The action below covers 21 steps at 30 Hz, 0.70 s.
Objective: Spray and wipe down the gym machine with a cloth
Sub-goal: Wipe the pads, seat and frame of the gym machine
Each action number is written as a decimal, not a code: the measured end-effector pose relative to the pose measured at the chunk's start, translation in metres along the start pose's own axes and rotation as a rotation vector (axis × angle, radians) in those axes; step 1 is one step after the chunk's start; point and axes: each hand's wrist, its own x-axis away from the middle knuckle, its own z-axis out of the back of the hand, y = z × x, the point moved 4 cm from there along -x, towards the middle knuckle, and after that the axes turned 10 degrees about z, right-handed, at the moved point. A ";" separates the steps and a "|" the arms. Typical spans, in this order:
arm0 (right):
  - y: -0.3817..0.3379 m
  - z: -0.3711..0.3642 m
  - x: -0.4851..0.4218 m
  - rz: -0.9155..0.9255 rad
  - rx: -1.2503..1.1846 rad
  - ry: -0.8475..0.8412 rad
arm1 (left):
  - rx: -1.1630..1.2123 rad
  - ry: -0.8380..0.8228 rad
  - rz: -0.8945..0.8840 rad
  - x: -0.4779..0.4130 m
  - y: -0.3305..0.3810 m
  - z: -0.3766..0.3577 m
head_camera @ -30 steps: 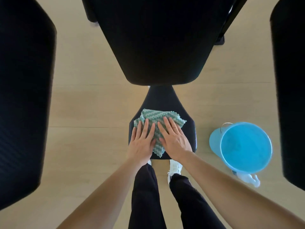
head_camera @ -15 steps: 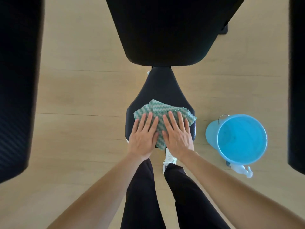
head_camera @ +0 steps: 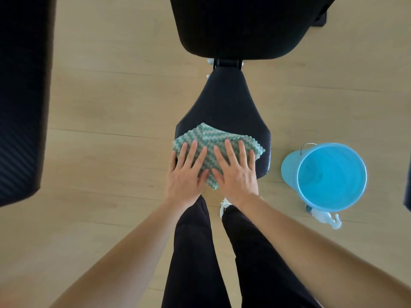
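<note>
A green and white zigzag cloth [head_camera: 213, 135] lies folded on the near end of the black padded seat [head_camera: 224, 101] of the gym machine. My left hand [head_camera: 185, 172] presses flat on the cloth's left part, its fingers straight and spread. Beside it, my right hand [head_camera: 236, 172] presses flat on the cloth's right part in the same way. A larger black back pad [head_camera: 240, 25] of the machine hangs above the seat. The white spray bottle [head_camera: 325, 217] lies on the floor to the right, partly hidden behind a bucket.
A blue bucket [head_camera: 289, 167] stands on the wooden floor right of the seat. Large black pads fill the left edge [head_camera: 22, 96] and the right edge of the view. My legs in black trousers [head_camera: 193, 252] and a white shoe [head_camera: 224, 205] stand just before the seat.
Both hands with the cloth have slid toward the seat's near-left edge. The view has shifted, so the seat and bucket sit slightly higher and more of the seat's narrow end shows.
</note>
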 end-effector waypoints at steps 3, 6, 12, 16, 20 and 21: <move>-0.027 -0.003 -0.009 0.056 0.032 -0.057 | 0.006 -0.029 0.117 0.019 -0.015 -0.004; -0.031 0.005 -0.039 0.112 0.068 -0.070 | 0.022 -0.057 0.158 0.004 -0.022 0.004; 0.034 0.028 -0.077 0.034 0.062 0.009 | 0.007 -0.053 0.016 -0.089 0.015 0.027; 0.070 0.027 -0.050 -0.105 0.020 0.048 | -0.001 -0.103 -0.080 -0.103 0.064 0.023; 0.067 0.016 -0.003 -0.189 -0.037 0.039 | -0.049 -0.073 -0.172 -0.061 0.079 0.009; 0.064 0.014 0.003 -0.191 -0.044 0.021 | -0.056 -0.066 -0.181 -0.052 0.077 0.006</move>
